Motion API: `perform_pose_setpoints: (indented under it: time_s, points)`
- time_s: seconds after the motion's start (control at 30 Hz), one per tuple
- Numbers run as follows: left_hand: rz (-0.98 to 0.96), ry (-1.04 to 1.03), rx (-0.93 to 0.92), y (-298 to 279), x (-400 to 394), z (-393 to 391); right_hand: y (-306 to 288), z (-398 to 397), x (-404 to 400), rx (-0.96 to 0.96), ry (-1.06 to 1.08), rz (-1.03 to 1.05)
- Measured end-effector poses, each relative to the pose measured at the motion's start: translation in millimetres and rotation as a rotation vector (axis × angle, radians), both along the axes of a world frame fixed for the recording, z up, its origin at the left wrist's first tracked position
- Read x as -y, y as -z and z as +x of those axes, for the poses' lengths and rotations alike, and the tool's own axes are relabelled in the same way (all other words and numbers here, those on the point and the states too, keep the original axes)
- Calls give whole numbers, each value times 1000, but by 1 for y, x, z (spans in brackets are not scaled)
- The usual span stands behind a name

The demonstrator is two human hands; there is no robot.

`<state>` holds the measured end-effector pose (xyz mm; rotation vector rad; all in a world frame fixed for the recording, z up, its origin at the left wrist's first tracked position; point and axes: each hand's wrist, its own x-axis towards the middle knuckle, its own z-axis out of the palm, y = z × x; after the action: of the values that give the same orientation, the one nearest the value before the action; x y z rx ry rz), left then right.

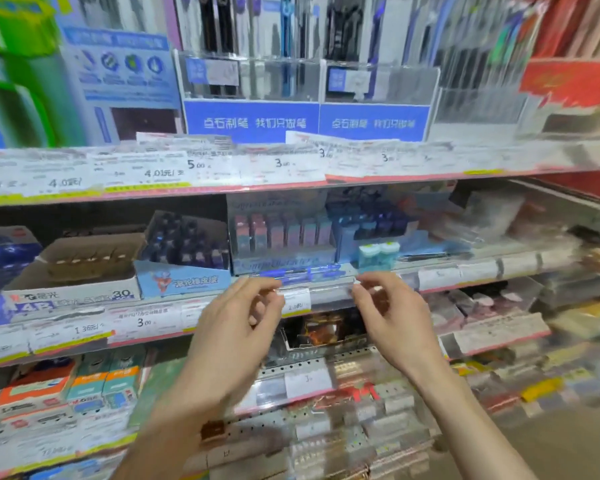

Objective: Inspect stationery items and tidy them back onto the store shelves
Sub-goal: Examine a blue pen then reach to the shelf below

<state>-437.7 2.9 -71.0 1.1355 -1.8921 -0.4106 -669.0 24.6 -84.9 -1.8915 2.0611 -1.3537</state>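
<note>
Two hands [317, 306] pinch one clear packet [314, 287], apparently.

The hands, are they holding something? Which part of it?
Yes. The left hand and right hand pinch a thin clear item, maybe a pen sleeve, one at each end. It is too blurred to name.

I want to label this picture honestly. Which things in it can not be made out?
- Head view: what the left hand and right hand pinch between them; it is clear, thin and blurred.
- Head view: small print on the price tag between the hands; motion blur.
- Head view: the pens on the top shelf; cut off by the upper edge.
- Head view: goods at far right; blurred.
</note>
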Motion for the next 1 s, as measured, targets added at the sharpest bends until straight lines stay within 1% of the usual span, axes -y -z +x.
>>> perform_pose_setpoints:
  time_s: [0.07,0.1,0.27,0.37,0.53,0.63,0.8,1.0]
  points:
    - [-141,-39,161,-11,12,-10,-15,-11,14,-102,-77,-10]
    - [-169,-61,236,-15,19,-15,-23,-15,21,-150,-121,-2]
    - [-61,-133,474,-22,37,-33,-45,-24,40,-418,-296,178]
    - [17,-145,541,-25,41,-38,-49,-22,45,-548,-355,267]
    - [44,-122,605,-27,45,-42,-52,-19,53,-612,-362,301]
    - [45,-103,601,-28,44,-41,-53,-16,55,-634,-359,327]
    - [-10,-70,552,-30,45,-41,-57,-14,56,-580,-349,315]
    - [-2,-54,538,-28,52,-35,-60,-17,61,-474,-360,335]
